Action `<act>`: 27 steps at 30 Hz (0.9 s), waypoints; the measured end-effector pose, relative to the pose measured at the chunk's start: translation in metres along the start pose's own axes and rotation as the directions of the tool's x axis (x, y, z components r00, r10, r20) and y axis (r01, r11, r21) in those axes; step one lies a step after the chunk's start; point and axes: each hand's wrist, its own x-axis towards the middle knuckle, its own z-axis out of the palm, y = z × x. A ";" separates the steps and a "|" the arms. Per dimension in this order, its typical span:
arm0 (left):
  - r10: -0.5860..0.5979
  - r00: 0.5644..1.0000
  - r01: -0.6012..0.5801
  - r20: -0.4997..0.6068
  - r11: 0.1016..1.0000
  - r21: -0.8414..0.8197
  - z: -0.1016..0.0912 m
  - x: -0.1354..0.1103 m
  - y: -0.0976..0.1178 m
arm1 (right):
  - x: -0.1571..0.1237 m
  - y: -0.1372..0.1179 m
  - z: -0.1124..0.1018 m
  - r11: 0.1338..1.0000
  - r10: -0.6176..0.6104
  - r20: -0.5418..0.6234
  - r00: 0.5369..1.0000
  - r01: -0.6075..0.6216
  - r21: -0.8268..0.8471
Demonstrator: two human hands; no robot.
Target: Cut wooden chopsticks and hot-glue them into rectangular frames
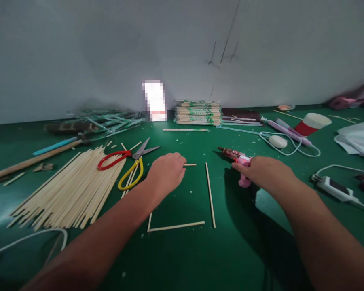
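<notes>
My left hand (167, 173) is closed, its fingers curled down around a thin wooden stick (191, 165); only the stick's right end pokes out. In my right hand (265, 171) is a pink hot glue gun (244, 160), gripped by its handle with the dark nozzle pointing left. Between the hands, an upright-lying stick (210, 196) rests on the green table, apart from the others. Nearer me, a crosswise stick (177, 226) meets another stick (149, 221) at a corner; my left forearm and hand hide most of that one.
Scissors (134, 155) with one red and one yellow handle lie left, beside a spread of wooden sticks (63, 186). Wrapped chopstick packs (198, 113) are stacked by the wall near a glowing, blurred screen (155, 100). A red-white cup (314, 123) and a white corded device (335, 189) are right.
</notes>
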 end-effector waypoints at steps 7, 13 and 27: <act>0.074 0.995 -0.073 -0.068 0.997 0.014 0.015 0.007 0.002 | -0.011 0.012 0.009 0.985 -0.040 0.098 0.994 0.023 0.171; 0.116 0.988 -0.114 -0.102 0.993 0.030 0.022 0.007 -0.002 | -0.014 0.003 0.019 0.626 0.057 -0.013 0.998 -0.026 0.779; 0.094 0.991 -0.089 -0.096 0.995 0.047 0.020 0.008 0.001 | -0.018 -0.007 0.032 -0.003 -0.036 0.005 0.999 -0.005 1.000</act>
